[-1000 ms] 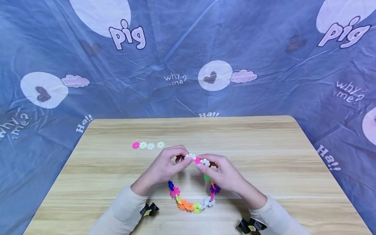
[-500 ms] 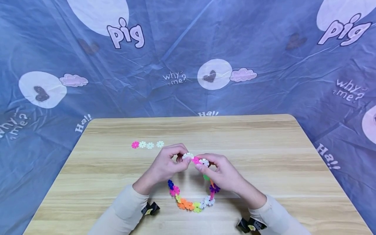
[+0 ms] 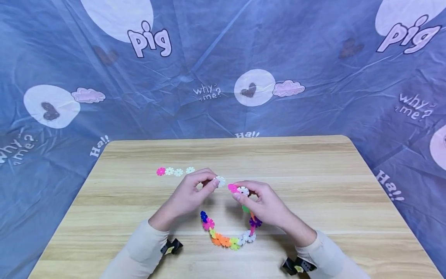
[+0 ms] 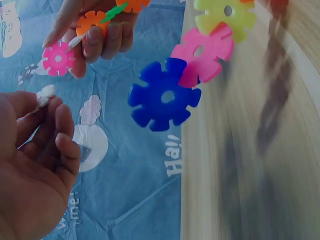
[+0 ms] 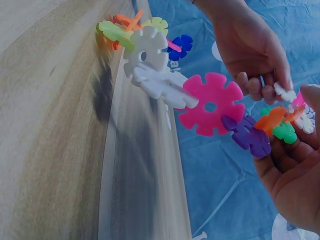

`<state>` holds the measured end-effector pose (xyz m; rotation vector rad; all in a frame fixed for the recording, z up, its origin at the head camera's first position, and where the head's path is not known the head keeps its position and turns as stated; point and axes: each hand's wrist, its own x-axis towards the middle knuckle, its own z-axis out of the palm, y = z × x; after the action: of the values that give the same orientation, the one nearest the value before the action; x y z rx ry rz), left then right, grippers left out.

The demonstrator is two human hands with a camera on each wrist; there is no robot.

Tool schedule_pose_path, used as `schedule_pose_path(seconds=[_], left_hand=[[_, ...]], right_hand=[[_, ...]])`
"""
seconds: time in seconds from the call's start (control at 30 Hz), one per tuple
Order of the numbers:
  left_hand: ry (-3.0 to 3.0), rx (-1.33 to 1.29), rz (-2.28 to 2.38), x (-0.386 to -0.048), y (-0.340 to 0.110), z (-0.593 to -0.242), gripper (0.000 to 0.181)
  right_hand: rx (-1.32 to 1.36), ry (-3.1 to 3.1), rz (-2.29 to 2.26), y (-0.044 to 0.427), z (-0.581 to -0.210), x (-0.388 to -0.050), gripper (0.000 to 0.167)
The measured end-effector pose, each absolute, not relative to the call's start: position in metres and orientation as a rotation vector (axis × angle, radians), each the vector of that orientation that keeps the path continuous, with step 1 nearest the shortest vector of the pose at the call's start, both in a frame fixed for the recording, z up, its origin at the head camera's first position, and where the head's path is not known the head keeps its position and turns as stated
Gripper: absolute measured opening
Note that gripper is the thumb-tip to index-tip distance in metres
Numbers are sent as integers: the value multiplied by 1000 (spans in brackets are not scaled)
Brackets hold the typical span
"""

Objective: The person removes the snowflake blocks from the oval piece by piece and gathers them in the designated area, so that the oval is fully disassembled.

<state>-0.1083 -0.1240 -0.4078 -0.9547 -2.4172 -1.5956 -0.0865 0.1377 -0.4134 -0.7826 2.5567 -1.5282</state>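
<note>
My left hand (image 3: 186, 195) pinches a loose white snowflake disc (image 3: 220, 181) between thumb and fingers. Opposite it, my right hand (image 3: 263, 203) holds one end of a curved chain of slotted snowflake discs. A pink disc (image 3: 232, 188) forms that tip, joined to a white disc (image 3: 243, 191), and a small gap parts it from the loose disc. From there the chain hangs down past a purple disc (image 5: 247, 136) and round to a dark blue disc (image 4: 167, 95) at its other end. Part of the chain is hidden behind my right fingers.
On the wooden table (image 3: 122, 201), beyond my left hand, lie a pink disc (image 3: 161, 171) and several white discs (image 3: 178, 172) in a row. A blue printed cloth (image 3: 195, 50) hangs behind the table. Black wrist mounts sit under both sleeves.
The white disc in my left hand has come away from the pink disc at the chain's tip, moving left and slightly back. My right hand has stayed nearly still.
</note>
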Motion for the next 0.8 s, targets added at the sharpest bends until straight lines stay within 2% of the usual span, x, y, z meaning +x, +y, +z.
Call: schedule_pose_path(seconds=[0.17,0.47,0.8], left_hand=[[-2481,-872,-1560,-109,-131,-409,16],[-2675,-530,-1475,-113,-147,-412,15],[-2830,-364,-1408,-121,-171,-418,25]], right_hand=[[-770,2562,-1524,139,-413,-86,28],[-760,2538,-1527,141,-414,-86,31],[-768,2536,-1526,141,-414,-86,31]])
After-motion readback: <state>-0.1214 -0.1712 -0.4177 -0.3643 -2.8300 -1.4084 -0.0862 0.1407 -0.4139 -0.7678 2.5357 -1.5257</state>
